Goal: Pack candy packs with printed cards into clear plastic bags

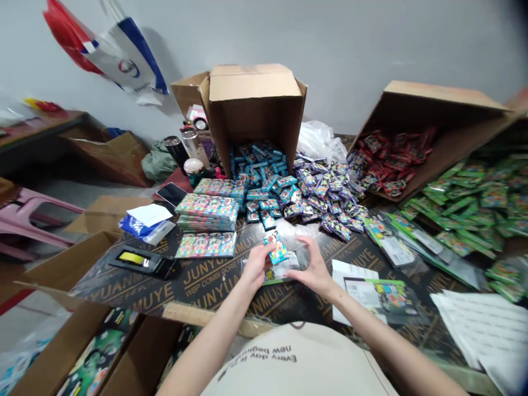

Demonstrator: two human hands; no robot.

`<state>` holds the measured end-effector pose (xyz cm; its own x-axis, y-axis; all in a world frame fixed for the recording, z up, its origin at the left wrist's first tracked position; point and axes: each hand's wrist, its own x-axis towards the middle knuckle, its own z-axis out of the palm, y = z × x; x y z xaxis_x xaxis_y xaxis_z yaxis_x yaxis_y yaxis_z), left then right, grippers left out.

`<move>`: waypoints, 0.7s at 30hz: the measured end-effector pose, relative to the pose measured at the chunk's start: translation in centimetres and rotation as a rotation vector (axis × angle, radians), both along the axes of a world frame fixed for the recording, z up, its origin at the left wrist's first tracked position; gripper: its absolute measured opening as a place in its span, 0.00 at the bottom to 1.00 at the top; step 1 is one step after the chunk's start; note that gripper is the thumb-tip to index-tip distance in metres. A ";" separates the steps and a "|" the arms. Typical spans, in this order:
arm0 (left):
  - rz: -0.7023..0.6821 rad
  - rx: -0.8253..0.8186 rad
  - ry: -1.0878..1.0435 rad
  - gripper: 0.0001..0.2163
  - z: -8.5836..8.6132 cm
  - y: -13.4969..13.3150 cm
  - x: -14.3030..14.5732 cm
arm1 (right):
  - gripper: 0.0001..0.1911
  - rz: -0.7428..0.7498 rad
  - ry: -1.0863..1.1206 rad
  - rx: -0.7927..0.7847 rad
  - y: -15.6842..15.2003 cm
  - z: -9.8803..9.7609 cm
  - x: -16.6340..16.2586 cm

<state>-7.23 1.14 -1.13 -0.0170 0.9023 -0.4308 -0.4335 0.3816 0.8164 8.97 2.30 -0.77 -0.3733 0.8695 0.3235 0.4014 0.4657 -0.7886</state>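
My left hand [256, 265] is closed on a small blue card packet [279, 250] with a colourful printed front, held above the dark tabletop. To its right, my right hand [314, 268] has thumb and fingers apart, curved, with nothing visible between them. Below both hands lies a clear plastic bag [284, 271] with a green edge; the hands partly cover it, and whether the right fingertips touch it I cannot tell. Just beyond the hands, a pile of blue packets [270, 190] spills out of a tipped cardboard box [256, 85].
Purple packets [324, 190] are heaped right of the blue ones. Another box [437, 99] holds red packets [394, 159]; green packets [474, 201] lie far right. Stacked printed sheets [206, 245], a tape dispenser [142, 263] and a phone [175, 194] are left. Papers [482, 324] lie front right.
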 end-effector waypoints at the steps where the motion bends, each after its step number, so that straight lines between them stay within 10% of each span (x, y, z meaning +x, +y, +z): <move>1: -0.065 -0.004 0.000 0.14 0.0 -0.1 0.5 | 0.45 0.031 -0.031 0.022 -0.1 0.6 0.9; 7: -0.309 0.088 0.138 0.15 0.3 -1.3 1.9 | 0.38 0.209 -0.131 0.005 -0.2 1.9 3.8; 14: -0.537 0.588 1.246 0.46 -2.7 -1.4 0.0 | 0.30 -0.056 -0.378 0.225 1.9 -2.8 6.3; 21: -0.555 0.635 1.315 0.50 -3.4 -2.4 0.1 | 0.36 0.073 -0.390 0.058 1.2 -5.5 8.1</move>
<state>-7.14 -1.25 -4.57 0.3224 0.9448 0.0587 0.7608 -0.2956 0.5777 17.11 3.51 -6.26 -0.5378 0.8207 0.1927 0.6300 0.5432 -0.5550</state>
